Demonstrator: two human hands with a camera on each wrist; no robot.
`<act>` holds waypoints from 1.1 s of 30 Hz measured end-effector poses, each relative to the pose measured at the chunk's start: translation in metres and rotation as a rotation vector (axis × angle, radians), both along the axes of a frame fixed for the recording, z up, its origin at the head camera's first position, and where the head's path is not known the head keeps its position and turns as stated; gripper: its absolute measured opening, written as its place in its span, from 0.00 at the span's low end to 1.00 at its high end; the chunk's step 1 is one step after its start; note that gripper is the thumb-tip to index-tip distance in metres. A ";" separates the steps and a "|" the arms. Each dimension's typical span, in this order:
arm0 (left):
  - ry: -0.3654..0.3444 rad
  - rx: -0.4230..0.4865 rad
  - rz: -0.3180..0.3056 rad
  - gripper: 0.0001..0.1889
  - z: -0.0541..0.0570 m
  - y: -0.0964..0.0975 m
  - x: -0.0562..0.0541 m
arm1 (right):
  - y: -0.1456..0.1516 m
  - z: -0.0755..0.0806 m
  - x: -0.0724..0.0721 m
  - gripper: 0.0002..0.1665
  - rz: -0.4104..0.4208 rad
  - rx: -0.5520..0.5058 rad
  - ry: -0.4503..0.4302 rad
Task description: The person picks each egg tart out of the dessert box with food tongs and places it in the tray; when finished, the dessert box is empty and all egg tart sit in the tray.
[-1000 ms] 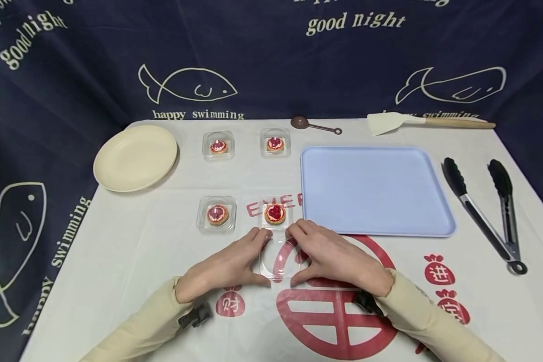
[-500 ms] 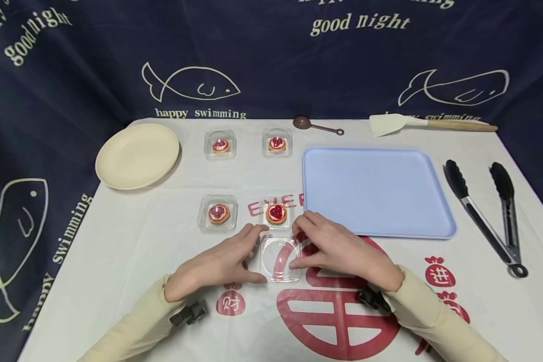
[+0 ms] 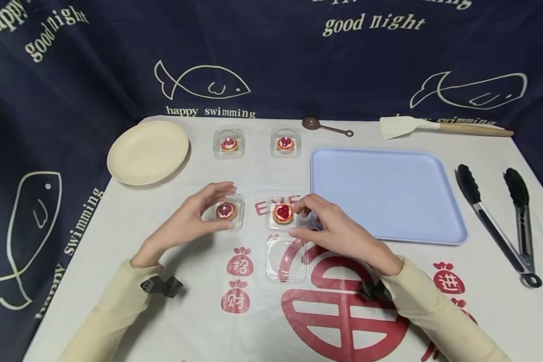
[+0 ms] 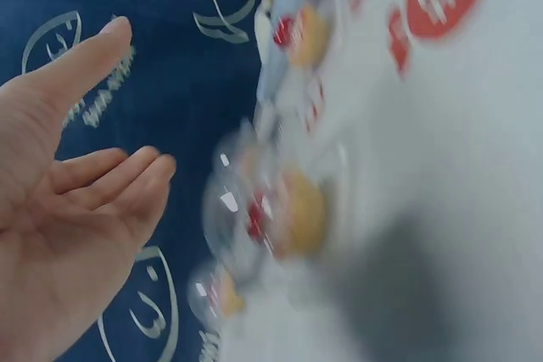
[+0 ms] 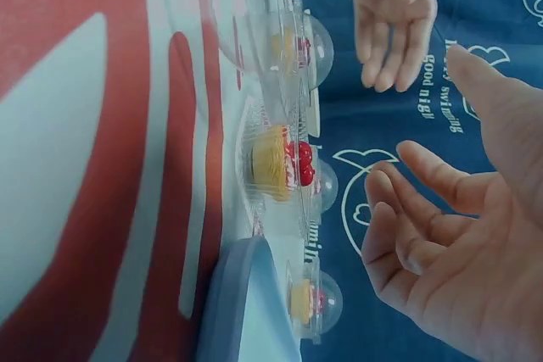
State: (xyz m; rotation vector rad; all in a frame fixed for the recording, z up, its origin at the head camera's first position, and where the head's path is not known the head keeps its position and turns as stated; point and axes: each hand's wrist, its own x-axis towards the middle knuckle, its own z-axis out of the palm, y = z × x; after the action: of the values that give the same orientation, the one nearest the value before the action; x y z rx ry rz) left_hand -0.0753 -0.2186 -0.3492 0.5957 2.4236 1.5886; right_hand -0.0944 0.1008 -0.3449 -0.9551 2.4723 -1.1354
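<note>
My left hand (image 3: 187,221) is over the left side of the near-left tart (image 3: 226,211), which sits in a clear plastic box with a domed lid. In the left wrist view, a gap separates the fingers of that hand from the dome (image 4: 229,209). My right hand (image 3: 337,229) hovers beside the near-right tart (image 3: 282,212), its fingers loosely bent around nothing. This tart's red topping stands uncovered in its box (image 5: 270,163). In front of it, the box's clear lid (image 3: 286,259) lies folded back on the cloth.
Two more boxed tarts stand behind, one at left (image 3: 229,144) and one at right (image 3: 285,144). A cream plate (image 3: 147,152) lies far left. Right of the tarts are a blue tray (image 3: 384,193) and tongs (image 3: 502,226). A brown scoop (image 3: 312,123) and a spatula (image 3: 443,126) lie along the back.
Both hands have left the clear lid. My left hand has moved left and away to the near-left boxed tart. My right hand has lifted slightly and moved further from me.
</note>
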 end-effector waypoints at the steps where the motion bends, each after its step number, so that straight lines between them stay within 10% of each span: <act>1: 0.006 0.005 0.021 0.40 -0.003 -0.005 -0.002 | -0.001 0.000 -0.001 0.24 -0.001 -0.015 -0.006; 10: -0.067 -0.077 0.117 0.49 -0.028 -0.037 -0.010 | -0.020 0.004 -0.014 0.21 0.003 -0.088 -0.003; 20: -0.151 -0.091 0.079 0.53 -0.046 -0.038 -0.009 | -0.042 0.007 -0.024 0.19 0.031 -0.118 -0.028; 33: -0.021 -0.161 0.113 0.54 -0.056 -0.028 -0.007 | -0.084 0.016 -0.044 0.28 0.116 -0.014 -0.071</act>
State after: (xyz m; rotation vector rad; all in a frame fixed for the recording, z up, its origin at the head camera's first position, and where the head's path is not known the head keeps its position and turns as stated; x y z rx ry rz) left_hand -0.0821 -0.2470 -0.4057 0.4194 2.5794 1.4130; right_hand -0.1384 0.0173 -0.3285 -1.0295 2.3240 -1.1304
